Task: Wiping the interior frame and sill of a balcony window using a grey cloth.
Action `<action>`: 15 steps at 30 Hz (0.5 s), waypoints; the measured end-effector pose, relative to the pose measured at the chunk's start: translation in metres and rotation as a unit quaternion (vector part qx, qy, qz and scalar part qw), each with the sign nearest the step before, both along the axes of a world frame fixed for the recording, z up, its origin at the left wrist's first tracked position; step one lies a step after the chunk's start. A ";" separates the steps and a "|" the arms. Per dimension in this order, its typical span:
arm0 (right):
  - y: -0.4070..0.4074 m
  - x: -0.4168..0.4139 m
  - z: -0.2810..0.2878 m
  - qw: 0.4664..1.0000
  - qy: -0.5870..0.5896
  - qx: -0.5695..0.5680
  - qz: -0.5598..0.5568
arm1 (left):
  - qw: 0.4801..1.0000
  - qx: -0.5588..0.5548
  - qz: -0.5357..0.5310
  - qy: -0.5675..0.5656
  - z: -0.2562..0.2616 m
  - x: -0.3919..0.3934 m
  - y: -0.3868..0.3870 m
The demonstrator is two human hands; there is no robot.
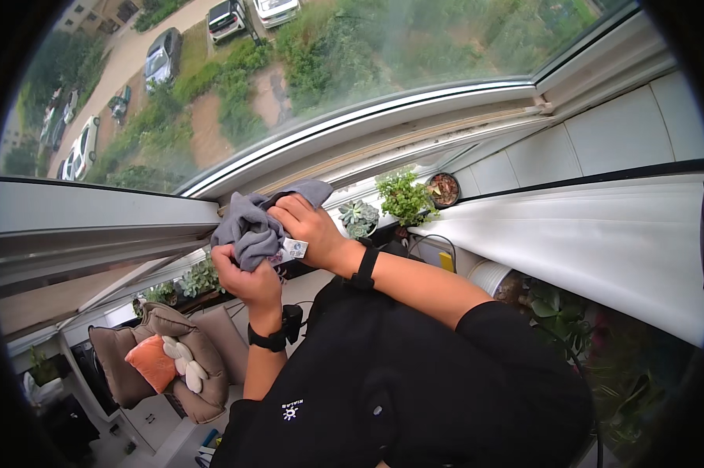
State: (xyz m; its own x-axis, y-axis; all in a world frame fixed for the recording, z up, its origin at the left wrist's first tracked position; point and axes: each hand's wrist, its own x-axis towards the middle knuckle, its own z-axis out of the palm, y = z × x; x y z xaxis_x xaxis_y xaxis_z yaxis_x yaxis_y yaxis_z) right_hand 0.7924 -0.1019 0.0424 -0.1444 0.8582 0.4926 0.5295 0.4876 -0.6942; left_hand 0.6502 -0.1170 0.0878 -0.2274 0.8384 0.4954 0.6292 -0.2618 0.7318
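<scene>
A bunched grey cloth (249, 225) is held between my two hands in front of the window. My left hand (248, 282) grips its lower end, thumb uppermost. Higher up and to the right, my right hand (308, 225) has its fingers curled into the fabric. A white label (295, 248) with printing hangs from the cloth near my right palm. Folds hide most of my fingertips. Just behind the cloth runs the window's sliding track (387, 143).
A rosette succulent (359, 219), a leafy green plant (403, 198) and a round pot (444, 190) stand on the sill to the right. At right hangs a white curtain (592, 228). A cushioned brown chair (209, 392) with an orange pillow (152, 362) sits lower left.
</scene>
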 end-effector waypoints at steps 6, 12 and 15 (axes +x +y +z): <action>0.020 -0.016 0.026 0.981 -0.038 0.166 -0.088 | 0.996 0.079 0.009 0.027 -0.001 -0.010 0.004; 0.021 0.043 0.005 0.980 -0.122 0.114 -0.112 | 0.988 -0.025 -0.057 0.139 -0.022 0.032 0.036; 0.011 0.087 0.008 0.974 -0.112 0.105 -0.168 | 0.979 -0.021 -0.125 0.162 -0.020 0.082 0.034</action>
